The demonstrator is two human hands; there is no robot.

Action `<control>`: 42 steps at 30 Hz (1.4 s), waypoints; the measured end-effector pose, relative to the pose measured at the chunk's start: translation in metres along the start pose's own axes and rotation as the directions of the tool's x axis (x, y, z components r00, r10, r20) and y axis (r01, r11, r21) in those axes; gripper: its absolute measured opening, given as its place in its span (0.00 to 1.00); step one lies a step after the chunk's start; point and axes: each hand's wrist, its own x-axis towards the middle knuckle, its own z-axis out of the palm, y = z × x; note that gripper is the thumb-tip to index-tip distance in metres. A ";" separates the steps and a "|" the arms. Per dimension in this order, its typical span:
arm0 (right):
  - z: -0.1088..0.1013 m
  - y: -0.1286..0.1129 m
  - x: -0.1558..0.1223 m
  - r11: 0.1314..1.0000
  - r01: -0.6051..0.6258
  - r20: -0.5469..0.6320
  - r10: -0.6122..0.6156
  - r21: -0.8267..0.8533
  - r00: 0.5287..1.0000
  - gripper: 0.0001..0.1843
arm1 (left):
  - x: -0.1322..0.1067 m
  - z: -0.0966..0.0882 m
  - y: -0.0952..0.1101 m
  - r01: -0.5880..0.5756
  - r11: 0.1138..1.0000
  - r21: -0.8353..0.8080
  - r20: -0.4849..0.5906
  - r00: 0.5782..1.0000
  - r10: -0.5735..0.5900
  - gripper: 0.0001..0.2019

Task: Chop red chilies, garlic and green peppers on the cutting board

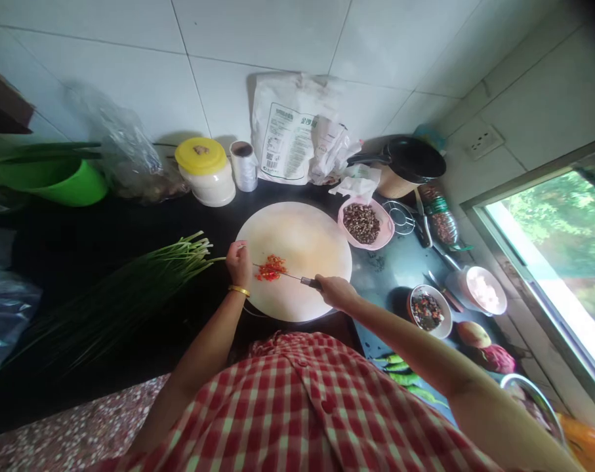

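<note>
A round pale cutting board [297,229] lies on the dark counter in front of me. A small heap of chopped red chili [271,269] sits near its left front part. My right hand [335,290] is closed around the handle of a knife [287,276], whose thin blade reaches left into the chili. At the board's left edge, beside the chili, my left hand [239,263] has its fingers curled; a gold bangle circles that wrist. I cannot make out whether the left fingers grip anything.
Long green scallions [130,288] lie left of the board. A pink bowl of beans [366,224], a white bowl [428,311], a lidded yellow-top jar [206,172], a white bag [290,128], a black pot [410,160] and green chilies [403,377] surround it. A window is at right.
</note>
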 end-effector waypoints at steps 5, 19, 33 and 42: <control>0.010 -0.006 -0.005 0.999 -0.012 -0.020 0.013 0.042 1.000 0.12 | 0.002 -0.005 -0.001 -0.037 0.999 0.007 0.041 0.999 0.036 0.08; 0.022 -0.030 -0.020 0.993 -0.056 -0.065 0.063 0.101 0.996 0.12 | 0.001 -0.022 0.004 0.009 1.000 0.018 0.116 0.993 -0.011 0.09; 0.023 -0.022 -0.017 0.998 -0.021 -0.064 0.025 0.057 0.998 0.14 | -0.011 -0.030 0.001 0.012 1.000 0.022 0.051 0.999 -0.013 0.09; 0.012 -0.005 -0.006 0.998 -0.050 -0.059 0.052 0.030 0.997 0.15 | -0.014 -0.017 0.008 -0.018 1.000 0.000 0.045 0.999 0.018 0.10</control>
